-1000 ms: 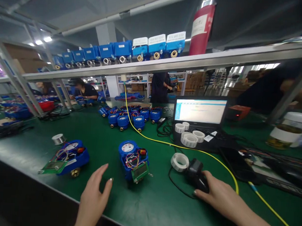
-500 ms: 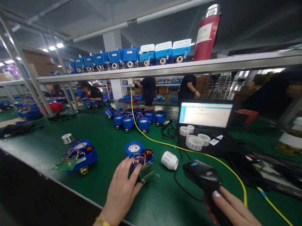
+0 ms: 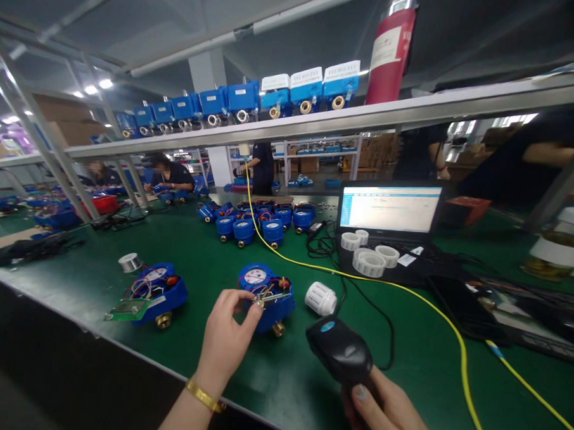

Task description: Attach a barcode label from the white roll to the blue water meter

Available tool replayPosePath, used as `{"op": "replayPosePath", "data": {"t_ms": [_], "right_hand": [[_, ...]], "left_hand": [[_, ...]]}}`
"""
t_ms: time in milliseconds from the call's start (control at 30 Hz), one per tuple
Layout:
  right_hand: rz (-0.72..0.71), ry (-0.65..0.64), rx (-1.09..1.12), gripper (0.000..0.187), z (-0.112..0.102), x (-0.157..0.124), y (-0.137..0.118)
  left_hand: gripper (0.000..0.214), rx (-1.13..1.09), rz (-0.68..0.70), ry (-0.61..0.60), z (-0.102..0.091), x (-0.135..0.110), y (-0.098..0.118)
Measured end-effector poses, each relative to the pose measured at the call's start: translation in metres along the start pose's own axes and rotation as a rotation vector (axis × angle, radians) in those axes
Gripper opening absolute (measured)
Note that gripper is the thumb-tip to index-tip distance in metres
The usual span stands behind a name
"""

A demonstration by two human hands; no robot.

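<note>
My left hand pinches the edge of a small circuit board, which is tilted nearly edge-on. The board sits over the open housing of a blue water meter with a round white dial and a brass fitting. Thin wires show beneath it. In my right hand is a black barcode scanner, gripped by its handle, its head pointing up and left toward the meter. A white labelled cylinder lies between meter and scanner. To the left stands another opened meter with a green board hanging out.
A laptop with label rolls on it stands at right. A yellow cable crosses the bench. Several blue meters are grouped behind; more line the shelf. A solder spool is at left. People work beyond.
My left hand has lifted and tilted the circuit board from facing me to nearly edge-on. My right hand has brought the scanner left, closer to the meter.
</note>
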State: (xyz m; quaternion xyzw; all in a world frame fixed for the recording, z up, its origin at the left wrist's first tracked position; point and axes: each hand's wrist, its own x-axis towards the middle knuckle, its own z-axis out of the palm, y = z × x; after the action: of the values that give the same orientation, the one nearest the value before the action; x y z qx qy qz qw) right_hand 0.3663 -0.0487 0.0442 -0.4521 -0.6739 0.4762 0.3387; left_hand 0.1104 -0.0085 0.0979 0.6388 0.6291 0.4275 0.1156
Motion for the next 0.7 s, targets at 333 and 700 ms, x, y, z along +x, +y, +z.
{"op": "replayPosePath", "data": {"t_ms": [333,700], "right_hand": [[0.128,0.510,-0.904,0.056,-0.097,0.024,0.036],[0.199,0.099,0.030,0.050,-0.028,0.100,-0.005]], "left_hand": [[0.038,-0.021,0.030,0.104,0.013,-0.022,-0.025],[0.055,0.247,0.197,0.141,0.020,-0.040,-0.036]]}}
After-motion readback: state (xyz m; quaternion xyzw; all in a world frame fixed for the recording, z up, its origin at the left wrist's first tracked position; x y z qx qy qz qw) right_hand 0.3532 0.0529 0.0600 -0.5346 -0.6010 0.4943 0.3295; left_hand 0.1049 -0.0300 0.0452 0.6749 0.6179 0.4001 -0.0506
